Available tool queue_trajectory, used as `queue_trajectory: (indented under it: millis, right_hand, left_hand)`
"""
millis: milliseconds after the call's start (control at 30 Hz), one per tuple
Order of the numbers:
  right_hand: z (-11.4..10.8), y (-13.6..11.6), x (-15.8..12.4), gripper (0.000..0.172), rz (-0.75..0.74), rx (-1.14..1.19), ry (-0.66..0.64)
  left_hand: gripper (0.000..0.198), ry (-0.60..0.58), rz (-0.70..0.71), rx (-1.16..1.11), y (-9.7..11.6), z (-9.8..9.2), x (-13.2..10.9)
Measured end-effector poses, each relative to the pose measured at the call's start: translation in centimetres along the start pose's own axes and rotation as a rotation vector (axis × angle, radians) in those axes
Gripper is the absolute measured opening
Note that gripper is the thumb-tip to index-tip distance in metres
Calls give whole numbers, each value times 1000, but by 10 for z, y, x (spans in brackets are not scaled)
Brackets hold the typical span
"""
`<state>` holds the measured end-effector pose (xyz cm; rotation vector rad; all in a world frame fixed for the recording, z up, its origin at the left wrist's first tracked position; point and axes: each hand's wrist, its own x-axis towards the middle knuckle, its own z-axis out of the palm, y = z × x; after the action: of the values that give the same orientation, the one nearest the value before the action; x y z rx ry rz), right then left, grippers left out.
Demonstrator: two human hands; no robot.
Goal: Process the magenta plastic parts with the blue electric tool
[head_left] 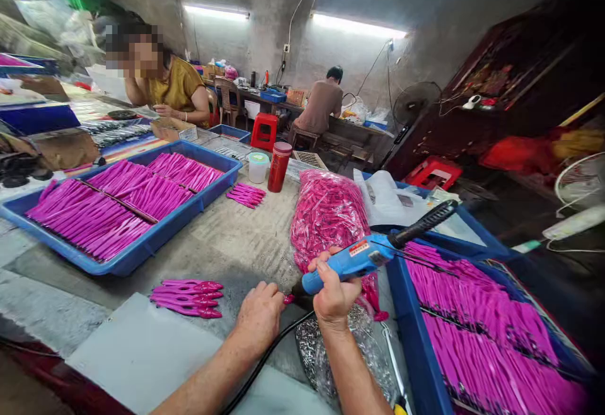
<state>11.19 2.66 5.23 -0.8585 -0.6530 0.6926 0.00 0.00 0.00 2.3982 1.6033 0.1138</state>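
One clear bag (328, 197) (pink pieces (312, 229) inside)

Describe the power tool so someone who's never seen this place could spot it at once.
On the big table, find the bulging clear bag of pink pieces. Just in front of it, the right hand grips the tool. Unlike the blue trays nearby, it has a rounded barrel with black ends.

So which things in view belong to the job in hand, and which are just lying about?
Likely in the job:
blue power tool, in the right hand
pink piece, held by the left hand
bag of pink parts
bag of metal parts

Apparently just about:
red canister
lidded tub
red stool
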Motion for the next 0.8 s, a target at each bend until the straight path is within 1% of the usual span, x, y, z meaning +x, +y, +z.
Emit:
queue_trajectory:
  millis: [167,367,500,600,667,800]
  right_hand:
    - [-2,-1,0,36,-12,-19,-17]
    - [-4,0,-1,36,-23,-44,-31]
    - [0,2,-1,34,-41,-112,-34]
    - [5,11,0,31,-63,-193,-53]
    - [7,19,1,28,-77,-274,-93]
    - [14,31,6,20,-107,-441,-216]
  left_hand:
    - [24,4,5,-19,1,-4,2]
    - [22,-3,4,-34,0,-4,2]
    - [22,-2,5,-40,0,-3,3]
    - [23,-17,-3,-42,1,-4,4]
    - [24,-24,-7,-46,1,-3,5]
    - [28,-44,-41,-39,2,-1,7]
